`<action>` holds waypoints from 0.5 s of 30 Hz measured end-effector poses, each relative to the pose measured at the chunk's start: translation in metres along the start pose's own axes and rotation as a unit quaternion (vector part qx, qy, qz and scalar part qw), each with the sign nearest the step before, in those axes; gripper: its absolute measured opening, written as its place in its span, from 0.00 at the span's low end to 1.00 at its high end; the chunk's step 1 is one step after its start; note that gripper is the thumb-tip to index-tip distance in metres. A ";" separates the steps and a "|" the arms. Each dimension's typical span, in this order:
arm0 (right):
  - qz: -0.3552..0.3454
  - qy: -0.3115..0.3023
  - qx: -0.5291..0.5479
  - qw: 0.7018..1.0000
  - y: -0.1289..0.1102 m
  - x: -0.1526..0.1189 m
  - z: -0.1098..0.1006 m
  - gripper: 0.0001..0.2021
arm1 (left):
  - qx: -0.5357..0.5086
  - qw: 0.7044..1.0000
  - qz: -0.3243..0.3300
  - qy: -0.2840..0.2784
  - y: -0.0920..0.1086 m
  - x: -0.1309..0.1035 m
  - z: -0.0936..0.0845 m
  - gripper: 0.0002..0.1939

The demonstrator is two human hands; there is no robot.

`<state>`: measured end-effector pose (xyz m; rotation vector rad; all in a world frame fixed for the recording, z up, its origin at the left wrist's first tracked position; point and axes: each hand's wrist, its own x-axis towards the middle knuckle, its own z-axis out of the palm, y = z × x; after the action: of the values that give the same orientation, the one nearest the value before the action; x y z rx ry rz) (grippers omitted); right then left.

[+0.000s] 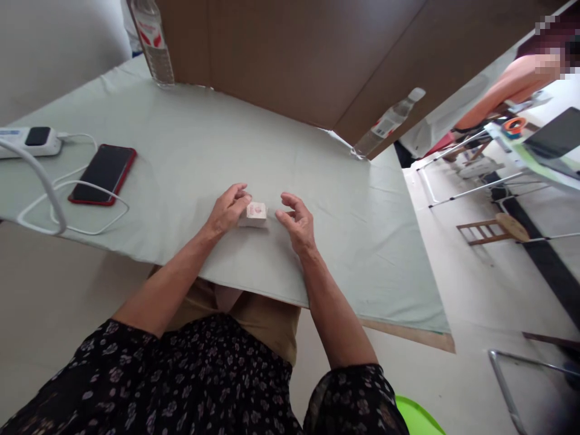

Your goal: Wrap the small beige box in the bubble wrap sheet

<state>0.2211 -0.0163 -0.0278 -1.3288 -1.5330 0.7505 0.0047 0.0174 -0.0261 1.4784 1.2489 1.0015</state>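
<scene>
A small white box-shaped item [256, 211] with a pinkish-red print on top sits on the pale green tablecloth [353, 241]; whether it is a box or a stack of cards I cannot tell. My left hand [226, 209] is close against its left side, thumb and fingers apart, and I cannot make out whether the fingertips touch it. On the other side, a small gap separates the item from my right hand [297, 222], which is open with its fingers loosely curved and nothing in them.
A brown cardboard panel [281, 54] stands along the back, with one water bottle [156, 45] at its left and another bottle [389, 124] leaning at its right. A red-edged phone [104, 174], a white cable [97, 232] and a power strip [27, 142] lie at left.
</scene>
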 end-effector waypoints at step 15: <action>-0.049 -0.094 -0.049 0.993 0.012 0.011 0.018 0.38 | 0.092 0.986 0.094 -0.103 -0.004 -0.004 -0.006 0.49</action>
<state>0.2095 -0.0007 -0.0423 -1.2719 -1.7920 0.7635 -0.0029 0.0146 -0.0286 1.8229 1.0910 0.8460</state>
